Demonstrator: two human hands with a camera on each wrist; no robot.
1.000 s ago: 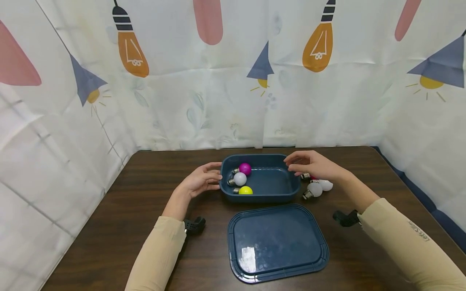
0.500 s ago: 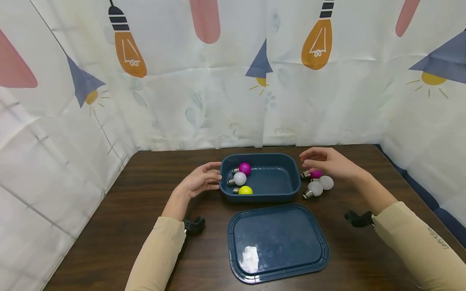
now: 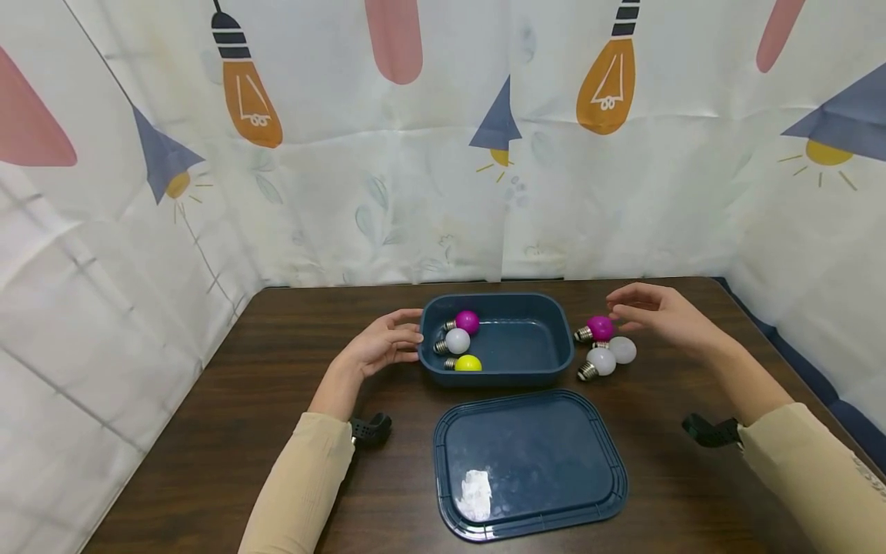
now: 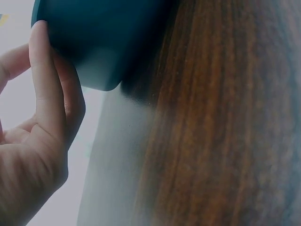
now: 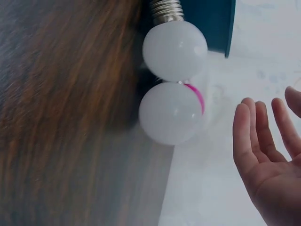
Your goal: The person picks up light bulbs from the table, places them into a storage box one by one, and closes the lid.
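A dark blue plastic box stands on the table with its open side up. Inside, along its left part, lie a magenta bulb, a white bulb and a yellow bulb. My left hand touches the box's left side with its fingertips, fingers extended. To the right of the box, another magenta bulb and two white bulbs, one nearer and one farther right, lie close together. My right hand hovers just right of them, holding nothing, its fingers loosely bent.
A dark blue lid lies flat on the brown wooden table in front of the box. A printed white curtain hangs behind the table and along both sides. Each wrist carries a black strap.
My right hand has moved right, from above the box's right rim past the loose bulbs, uncovering the magenta one. My left hand and the box have stayed in place.
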